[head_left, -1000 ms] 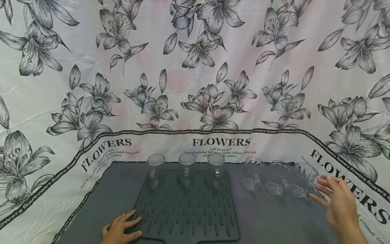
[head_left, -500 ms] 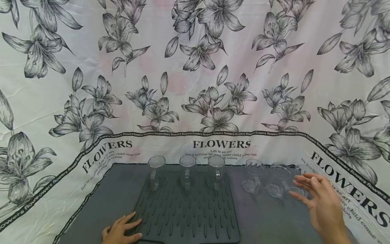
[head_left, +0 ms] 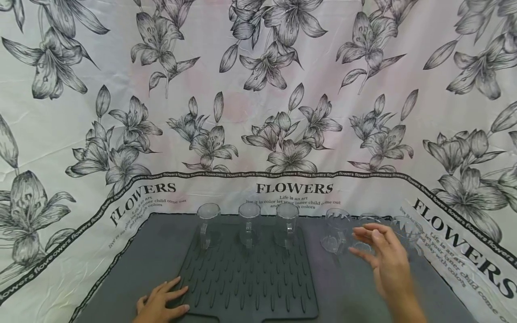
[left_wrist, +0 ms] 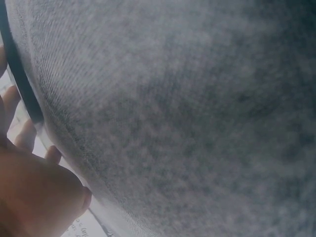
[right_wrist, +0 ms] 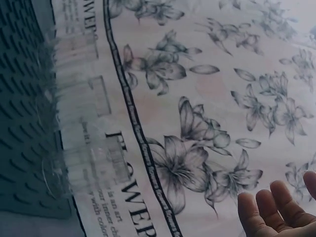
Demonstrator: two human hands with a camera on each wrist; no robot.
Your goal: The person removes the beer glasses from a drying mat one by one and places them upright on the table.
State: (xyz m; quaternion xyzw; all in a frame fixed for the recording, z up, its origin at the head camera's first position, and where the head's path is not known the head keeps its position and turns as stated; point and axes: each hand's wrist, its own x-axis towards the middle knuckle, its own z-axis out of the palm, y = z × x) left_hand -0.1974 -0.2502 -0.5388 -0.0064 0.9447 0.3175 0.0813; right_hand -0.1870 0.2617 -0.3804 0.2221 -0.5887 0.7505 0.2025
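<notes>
My left hand point(head_left: 161, 301) rests with spread fingers at the near left edge of a dark ridged mat point(head_left: 250, 280). Three clear mugs point(head_left: 249, 224) stand in a row along the mat's far end, handles toward me and flat bases up. To the right of the mat, on the table, are three more clear mugs with toothed-looking patterns: a left one point(head_left: 337, 222), a middle one point(head_left: 368, 218) and a right one point(head_left: 405, 229). My right hand point(head_left: 385, 258), fingers loosely bent and holding nothing, partly covers the middle mug. In the right wrist view its fingers point(right_wrist: 249, 210) hold nothing.
A grey table point(head_left: 347, 287) lies under everything. Behind and along the sides hangs a white cloth point(head_left: 226, 193) printed with flowers and lettering, close behind the mugs. The mat's handle end point(head_left: 240, 319) points toward me.
My right hand has moved left, from beside the right mug to in front of the middle one. The left hand and the mugs have stayed in place.
</notes>
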